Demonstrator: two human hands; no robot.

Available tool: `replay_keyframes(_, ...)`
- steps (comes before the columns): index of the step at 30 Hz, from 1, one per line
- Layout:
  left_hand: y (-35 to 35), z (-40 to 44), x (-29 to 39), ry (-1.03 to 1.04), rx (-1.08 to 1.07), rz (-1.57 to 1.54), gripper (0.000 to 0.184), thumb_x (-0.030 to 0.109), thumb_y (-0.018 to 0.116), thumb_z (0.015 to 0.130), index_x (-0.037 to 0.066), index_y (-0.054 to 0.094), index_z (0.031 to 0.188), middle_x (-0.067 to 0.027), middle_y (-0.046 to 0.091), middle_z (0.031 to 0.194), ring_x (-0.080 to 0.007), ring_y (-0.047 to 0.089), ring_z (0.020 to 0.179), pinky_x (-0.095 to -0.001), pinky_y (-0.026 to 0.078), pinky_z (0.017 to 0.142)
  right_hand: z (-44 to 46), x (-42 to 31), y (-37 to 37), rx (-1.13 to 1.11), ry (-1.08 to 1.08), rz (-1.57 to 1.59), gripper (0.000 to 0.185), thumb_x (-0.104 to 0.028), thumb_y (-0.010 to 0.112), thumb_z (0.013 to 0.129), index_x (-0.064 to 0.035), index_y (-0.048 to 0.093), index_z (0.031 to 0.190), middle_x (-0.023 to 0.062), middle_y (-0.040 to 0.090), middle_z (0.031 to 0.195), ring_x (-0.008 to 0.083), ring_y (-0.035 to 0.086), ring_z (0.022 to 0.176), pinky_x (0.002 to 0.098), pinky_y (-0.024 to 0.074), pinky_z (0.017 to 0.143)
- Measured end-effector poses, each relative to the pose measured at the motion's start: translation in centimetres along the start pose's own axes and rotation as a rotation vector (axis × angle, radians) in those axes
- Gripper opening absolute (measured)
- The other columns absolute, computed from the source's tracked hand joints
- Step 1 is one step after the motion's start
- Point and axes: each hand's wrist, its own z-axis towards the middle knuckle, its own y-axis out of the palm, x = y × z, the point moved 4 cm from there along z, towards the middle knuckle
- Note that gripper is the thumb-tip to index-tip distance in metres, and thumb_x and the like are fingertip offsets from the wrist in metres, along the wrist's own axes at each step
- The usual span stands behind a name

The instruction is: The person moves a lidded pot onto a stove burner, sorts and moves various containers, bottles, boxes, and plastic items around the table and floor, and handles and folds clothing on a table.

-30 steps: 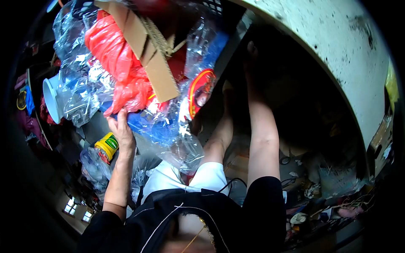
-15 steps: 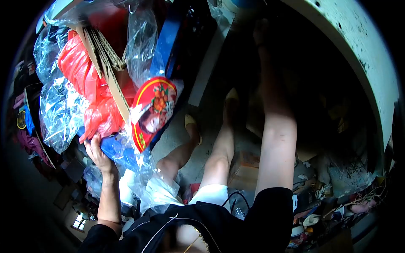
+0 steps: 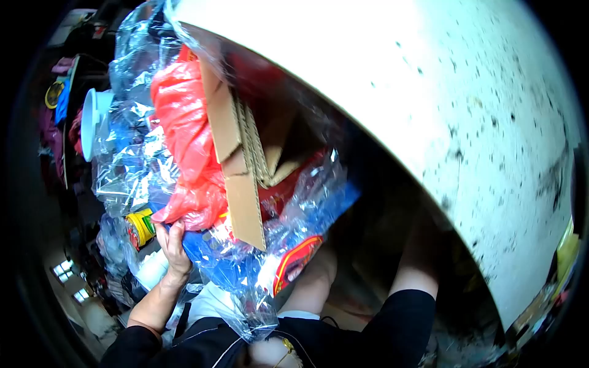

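1. Container with a blue edge [image 3: 343, 199], heaped with packaging, is in front of my body; I place everything else by it.
2. My left hand [image 3: 175, 246] is at the container's near left corner, thumb and fingers closed narrowly on the edge and touching the lower end of the red plastic bag [image 3: 190, 141]. How firm that grip is, I cannot tell.
3. My right forearm [image 3: 414, 276] passes to the right of the container, apart from it, into shadow under a dark-specked white panel [image 3: 442, 116]. I cannot see my right hand there, nor tell whether it is spread or holding anything.
4. The container therefore lies beyond and rightward of my left hand, and leftward of my right forearm; the left hand is nearer, being in contact.
5. Folded cardboard [image 3: 245, 211] juts from the container's middle, its long axis running away from my body, near end tipped slightly right. Clear plastic wrap [image 3: 132, 156] bulges over the container's left side. The container's own long axis is hidden under the heap.
6. The panel overhangs the container's far right; a pale blue bucket [image 3: 95, 126] shows to its left.
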Motion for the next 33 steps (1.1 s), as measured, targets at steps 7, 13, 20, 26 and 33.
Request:
replay_keyframes(7, 0.1, 0.5, 1.5, 0.185, -0.086, 0.187, 0.021, 0.002, 0.042, 0.076, -0.008, 0.045, 0.095, -0.0223, 0.039, 0.106, -0.0317, 0.042, 0.091, -0.0351, 0.032, 0.08, 0.5, 0.8, 2.0, -0.057, 0.05, 0.031, 0.031, -0.028, 0.04, 0.08, -0.0016, 0.053, 0.09, 0.0146, 0.055, 0.09, 0.0289, 0.053, 0.079, 0.0364, 0.042, 0.068)
replay_keyframes(13, 0.0, 0.4, 1.5, -0.005, -0.097, 0.11, 0.016, 0.005, 0.043, 0.076, -0.002, 0.047, 0.09, -0.021, 0.037, 0.112, -0.0311, 0.04, 0.097, -0.0329, 0.03, 0.086, 0.1, 1.0, 2.4, -0.071, 0.079, 0.073, 0.031, -0.027, 0.041, 0.08, -0.001, 0.052, 0.091, 0.0146, 0.055, 0.091, 0.0282, 0.053, 0.08, 0.0359, 0.0421, 0.068)
replay_keyframes(20, 0.0, 0.5, 1.6, 0.104, -0.137, 0.137, 0.019, 0.002, 0.043, 0.076, -0.007, 0.045, 0.093, -0.0212, 0.038, 0.106, -0.0307, 0.04, 0.093, -0.033, 0.03, 0.083, 0.4, 1.5, 3.1, -0.065, 0.096, 0.139, 0.03, -0.026, 0.042, 0.079, -0.0003, 0.052, 0.092, 0.0146, 0.054, 0.092, 0.0275, 0.052, 0.081, 0.0353, 0.0422, 0.069)
replay_keyframes(26, -0.1, 0.1, 1.2, 0.062, -0.117, 0.143, 0.013, 0.0, 0.045, 0.075, -0.005, 0.047, 0.087, -0.0213, 0.036, 0.108, -0.0324, 0.038, 0.095, -0.0329, 0.028, 0.085, -1.9, 2.0, 1.5, -0.047, 0.102, 0.202, 0.03, -0.025, 0.043, 0.079, 0.0003, 0.051, 0.093, 0.0146, 0.054, 0.093, 0.0268, 0.052, 0.082, 0.0348, 0.0423, 0.069)
replay_keyframes(33, 0.0, 0.1, 0.9, 0.172, -0.093, 0.158, 0.012, 0.0, 0.049, 0.073, -0.005, 0.049, 0.085, -0.0259, 0.034, 0.111, -0.0347, 0.038, 0.099, -0.0358, 0.028, 0.086, -6.7, 2.7, -2.9, -0.018, 0.137, 0.276, 0.029, -0.023, 0.044, 0.079, 0.001, 0.051, 0.094, 0.0147, 0.054, 0.094, 0.0261, 0.052, 0.083, 0.0342, 0.0424, 0.07)
